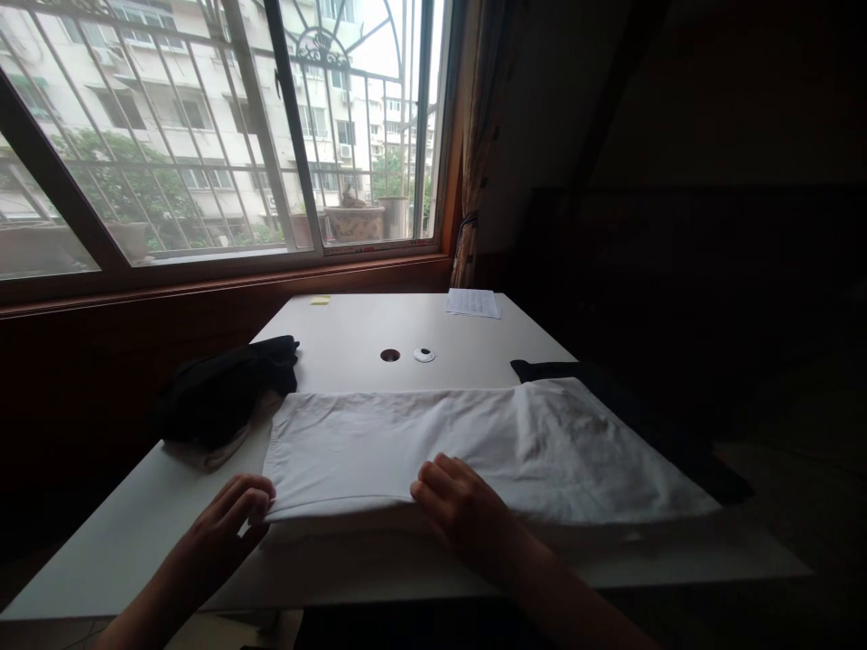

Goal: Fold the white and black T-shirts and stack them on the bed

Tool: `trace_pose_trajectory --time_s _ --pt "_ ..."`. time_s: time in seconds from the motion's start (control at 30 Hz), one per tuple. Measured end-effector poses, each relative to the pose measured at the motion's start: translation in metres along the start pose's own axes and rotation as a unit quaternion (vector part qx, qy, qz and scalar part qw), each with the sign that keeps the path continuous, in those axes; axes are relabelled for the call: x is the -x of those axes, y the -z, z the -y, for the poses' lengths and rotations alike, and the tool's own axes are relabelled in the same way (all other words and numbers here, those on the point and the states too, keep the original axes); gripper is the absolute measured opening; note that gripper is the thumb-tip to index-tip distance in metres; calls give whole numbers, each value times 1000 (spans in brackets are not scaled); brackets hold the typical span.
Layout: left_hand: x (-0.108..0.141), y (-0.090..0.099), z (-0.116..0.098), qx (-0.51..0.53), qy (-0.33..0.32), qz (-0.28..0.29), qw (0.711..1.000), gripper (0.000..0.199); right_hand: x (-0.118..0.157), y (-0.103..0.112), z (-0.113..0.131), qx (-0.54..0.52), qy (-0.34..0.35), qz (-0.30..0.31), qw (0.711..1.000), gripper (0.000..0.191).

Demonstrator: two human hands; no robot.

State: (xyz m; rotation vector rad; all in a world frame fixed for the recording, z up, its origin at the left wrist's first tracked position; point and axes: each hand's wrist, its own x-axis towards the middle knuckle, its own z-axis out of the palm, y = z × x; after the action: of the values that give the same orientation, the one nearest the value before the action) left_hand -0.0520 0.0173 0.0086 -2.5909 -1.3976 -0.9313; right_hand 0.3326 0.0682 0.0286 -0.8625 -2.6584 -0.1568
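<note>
Two hands (227, 516) (461, 506), white cloth (366, 442) — between fingers (256, 496)

Room beyond white cloth (379, 442), between dark clothes (220, 393)

Daylight pours in from the upper left, and the room sits in deep gloom!
Here's the window (369, 162) glaring, its sky washed white; a pale sheen crosses the far tabletop (352, 334), soft shadows crease the white cloth (379, 442), left hand (234, 506) and right hand (457, 501) look dim, the right side sinks nearly to black, and the wide view stretches the near corners.
</note>
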Motion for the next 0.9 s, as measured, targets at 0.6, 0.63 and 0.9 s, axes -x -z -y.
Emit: trace_pose_trajectory --time_s 0.6,0.63,0.9 --pt "15 3 -18 7 -6 66 998 14 23 -10 -2 -130 8 1 992 25" --pt "14 3 -18 3 -9 69 998 14 25 -11 -3 -125 5 7 992 24" --pt "10 15 -20 -8 7 126 992 16 79 12 -47 -36 -71 58 995 20"
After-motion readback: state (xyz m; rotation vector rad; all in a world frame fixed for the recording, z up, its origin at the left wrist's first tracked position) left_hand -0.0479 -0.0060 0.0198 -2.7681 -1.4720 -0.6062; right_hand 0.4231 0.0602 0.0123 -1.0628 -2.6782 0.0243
